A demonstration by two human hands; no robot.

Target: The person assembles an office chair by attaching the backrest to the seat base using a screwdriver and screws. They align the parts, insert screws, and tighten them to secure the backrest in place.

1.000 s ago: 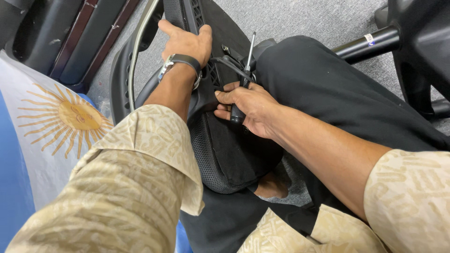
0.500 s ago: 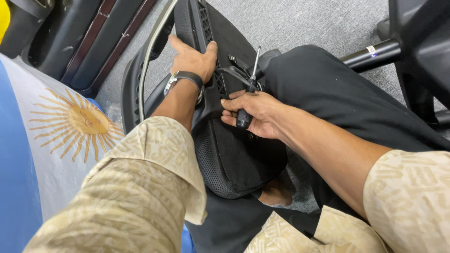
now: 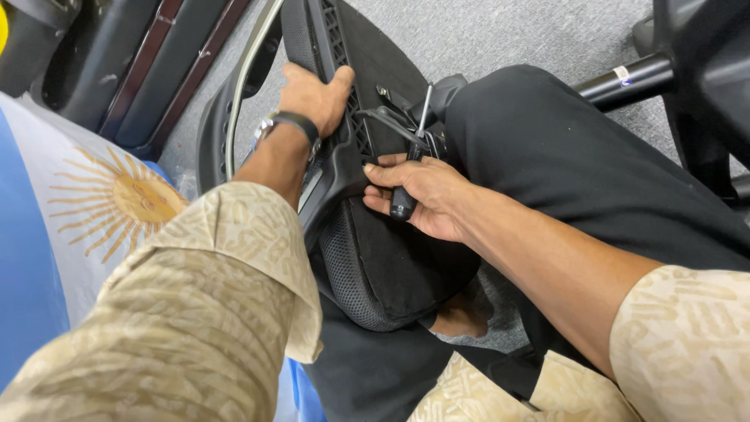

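Observation:
A black office-chair seat [image 3: 391, 258] lies propped against my lap, underside up, its plastic frame and mesh padding showing. My left hand [image 3: 312, 94], with a dark watch at the wrist, grips the seat's upper rim. My right hand [image 3: 422, 195] is wrapped around the black handle of a screwdriver [image 3: 412, 156]. Its metal shaft points up toward a black metal bracket [image 3: 391, 113] on the seat's underside. My legs in black trousers [image 3: 578, 156] lie to the right of the seat.
A white and blue cloth with a golden sun emblem [image 3: 94, 211] lies at the left. A black chair part with a grey curved rim [image 3: 234, 101] sits on the grey carpet [image 3: 500, 31]. A black gas-lift cylinder [image 3: 625, 78] and chair base stand at the upper right.
The view has shifted slightly. My left hand has slid a little along the seat rim, and my right hand with the screwdriver has stayed at the bracket.

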